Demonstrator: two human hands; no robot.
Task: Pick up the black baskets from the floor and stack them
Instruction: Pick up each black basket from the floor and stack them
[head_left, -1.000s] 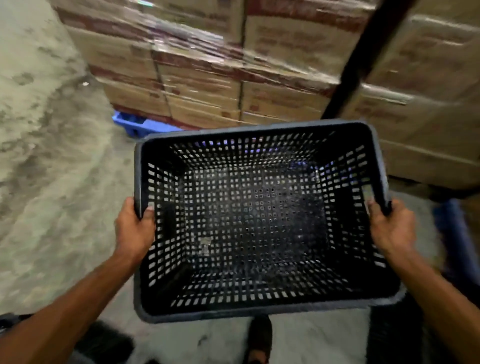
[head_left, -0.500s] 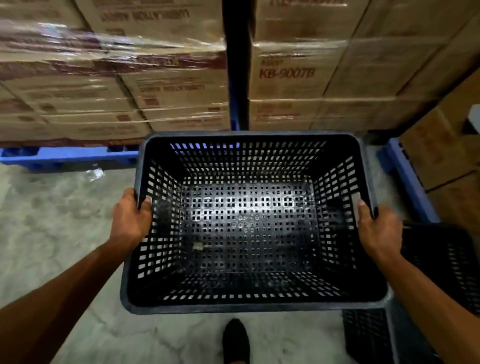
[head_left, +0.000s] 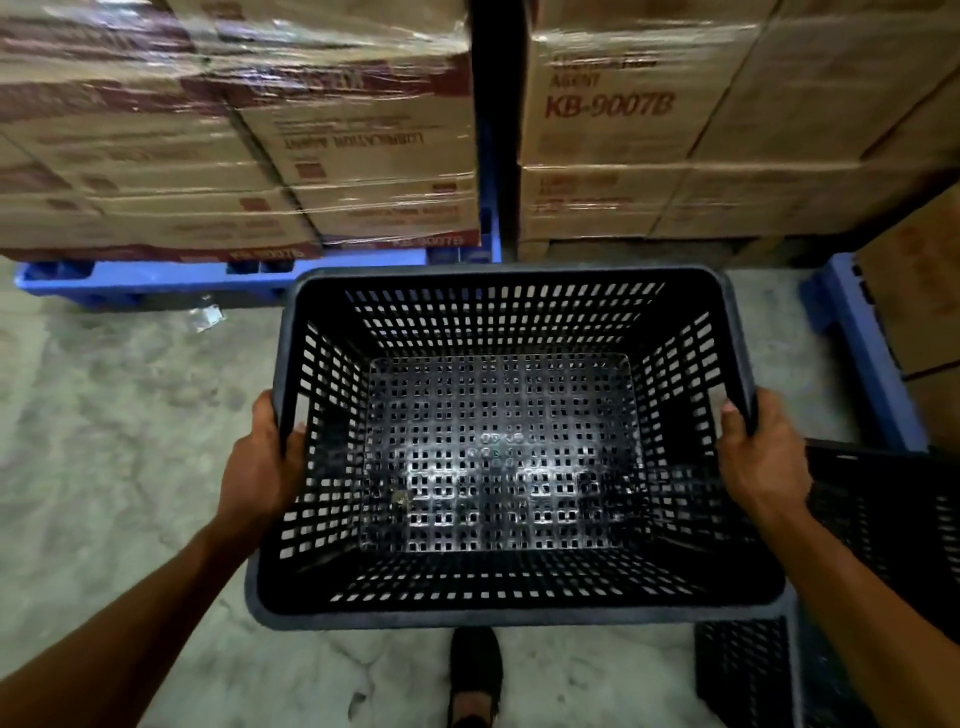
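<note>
I hold a black perforated plastic basket (head_left: 498, 613) level in front of me, above the concrete floor. My left hand (head_left: 262, 467) grips its left rim, thumb inside. My right hand (head_left: 758, 462) grips the right rim the same way. The basket is empty apart from a small speck on its bottom. Another black basket (head_left: 893, 509) stands low at the right, partly hidden behind my right forearm, and more black mesh (head_left: 743, 675) shows below the held basket's right corner.
Stacked cardboard boxes (head_left: 332, 145), some in plastic wrap, sit on blue pallets (head_left: 171, 275) straight ahead. Another blue pallet (head_left: 862, 353) with boxes is at the right. A scrap of plastic (head_left: 205, 318) lies on the floor. My shoe (head_left: 475, 670) shows below the basket.
The view has swung right from the left box stack to face the gap between stacks. The basket stays in both hands; the other basket at the right has come into view.
</note>
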